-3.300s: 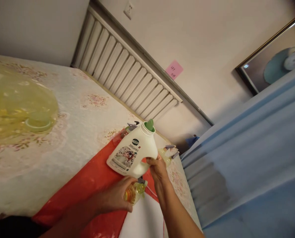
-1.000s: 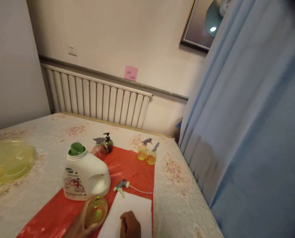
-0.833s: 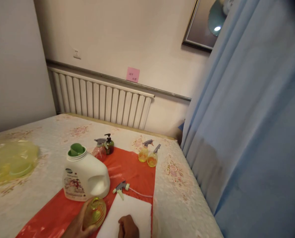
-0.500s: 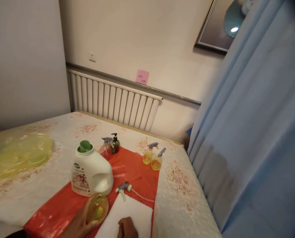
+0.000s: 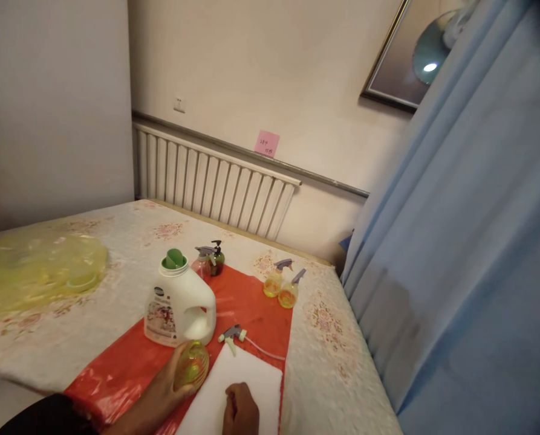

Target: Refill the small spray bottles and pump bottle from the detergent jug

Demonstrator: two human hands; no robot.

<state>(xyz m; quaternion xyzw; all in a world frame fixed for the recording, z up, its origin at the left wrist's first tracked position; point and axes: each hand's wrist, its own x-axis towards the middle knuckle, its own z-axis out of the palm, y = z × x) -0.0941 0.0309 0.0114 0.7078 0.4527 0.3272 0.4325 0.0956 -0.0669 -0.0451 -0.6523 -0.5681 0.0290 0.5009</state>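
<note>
My left hand (image 5: 163, 389) grips a small round yellow-green bottle (image 5: 191, 365) with no spray head on it, held just in front of a white detergent jug (image 5: 179, 303) with a green spout. My right hand (image 5: 240, 412) rests curled on a white cloth (image 5: 251, 386) near the bottom edge; nothing shows in its fingers. A loose grey spray head with a thin tube (image 5: 233, 334) lies on the red sheet (image 5: 251, 305) just beyond the cloth.
Two small yellow spray bottles (image 5: 281, 287) stand at the red sheet's far right corner; a pink spray bottle (image 5: 201, 263) and a dark green pump bottle (image 5: 217, 260) stand behind the jug. A yellow plastic bag (image 5: 38, 272) lies far left. A blue curtain (image 5: 455, 272) hangs right; a radiator (image 5: 215, 187) lines the wall.
The jug, earlier tilted in my right hand, now stands upright on the red sheet. My right hand has come down onto the white cloth. The view has swung level and slightly left.
</note>
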